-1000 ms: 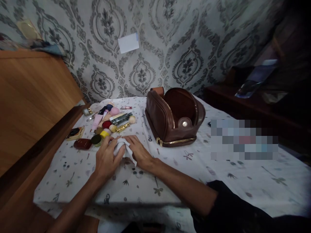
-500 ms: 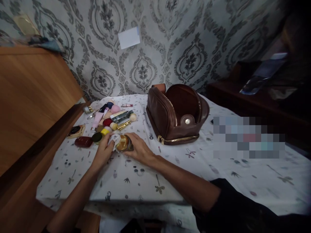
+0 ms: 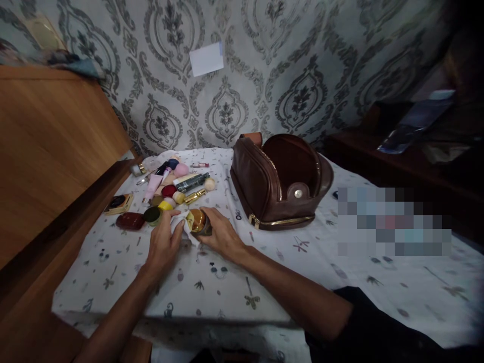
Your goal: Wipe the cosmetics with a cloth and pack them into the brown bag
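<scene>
My right hand (image 3: 221,231) is wrapped round a jar (image 3: 198,221) with a shiny gold lid, held just above the printed cloth. In my left hand (image 3: 166,239) is a white wipe or tissue (image 3: 186,225), pressed against the jar's left side. Just beyond the hands lies a heap of cosmetics. It includes a pink tube (image 3: 153,188), a red round item (image 3: 168,190), a gold tube (image 3: 194,196), a dark green-lidded pot (image 3: 152,215) and a glossy brown-red case (image 3: 129,221). To the right, a brown leather bag (image 3: 251,176) stands with its top flap unzipped.
The table wears a white patterned cloth (image 3: 189,302). A square compact (image 3: 119,203) lies near its left edge, beside a wooden cabinet (image 3: 56,131). A blurred-out patch (image 3: 393,222) covers things at right. The papered wall (image 3: 227,101) closes off the back.
The view has shifted slightly, so the bag appears a little further right. My left hand has moved the white wipe along the jar's side; my right hand keeps its hold.
</scene>
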